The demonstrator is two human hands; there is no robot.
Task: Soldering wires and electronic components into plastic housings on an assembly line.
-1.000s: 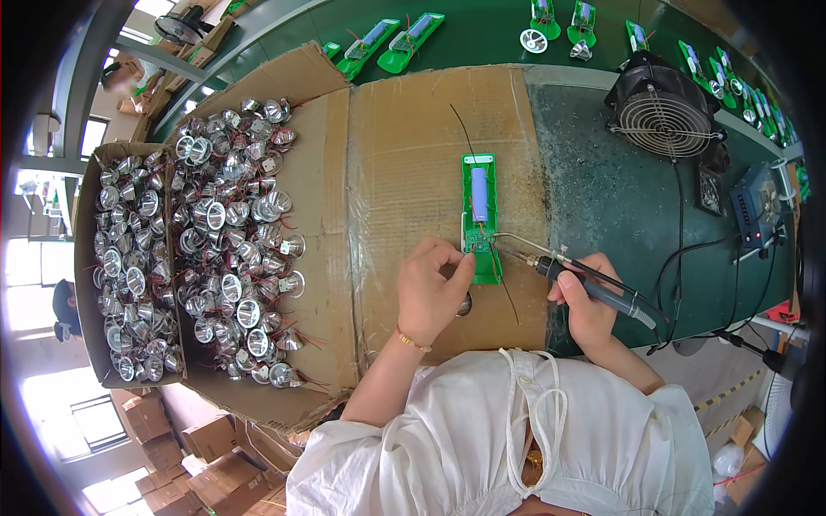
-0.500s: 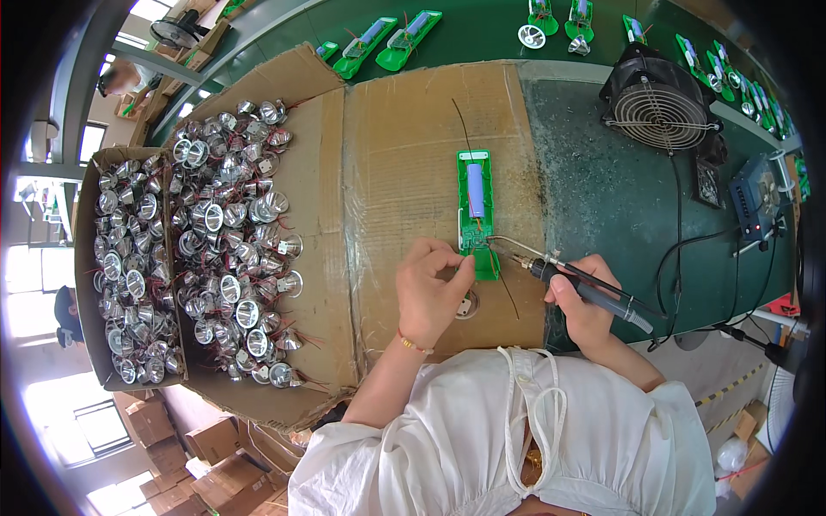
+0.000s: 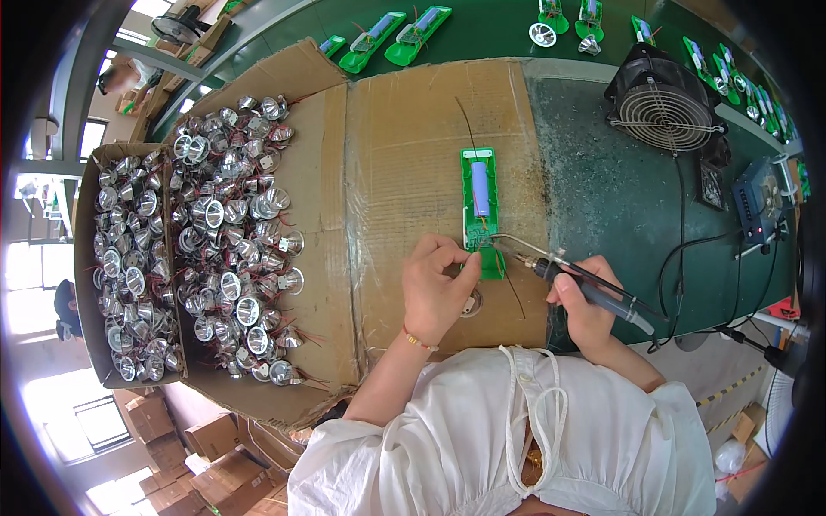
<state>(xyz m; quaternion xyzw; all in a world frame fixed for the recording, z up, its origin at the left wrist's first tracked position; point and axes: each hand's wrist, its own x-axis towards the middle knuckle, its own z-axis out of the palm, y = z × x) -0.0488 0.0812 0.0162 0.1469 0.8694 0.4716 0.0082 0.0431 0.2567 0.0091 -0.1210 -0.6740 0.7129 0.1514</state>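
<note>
A green plastic lamp housing (image 3: 470,185) lies lengthwise on the cardboard in front of me. It holds a purple cylindrical battery (image 3: 480,189) and a small green circuit board (image 3: 483,237). My right hand (image 3: 588,320) is closed round the dark handle of a soldering iron (image 3: 594,297). The iron's tip, with a thin curved metal tube beside it, reaches the board. My left hand (image 3: 437,284) pinches at the board's left edge; what its fingertips hold is too small to make out. Partly hidden by that hand, a silvery reflector (image 3: 471,304) lies below the housing.
At left, a cardboard box (image 3: 320,258) holds many silvery reflectors (image 3: 232,232) with red wires. A black fan with a round grille (image 3: 661,117) stands at back right, near a blue soldering station (image 3: 759,202). More green housings (image 3: 418,36) line the far bench. Black cables cross the right side.
The whole view has shifted slightly. Both hands keep their hold, and the iron's tip stays at the circuit board.
</note>
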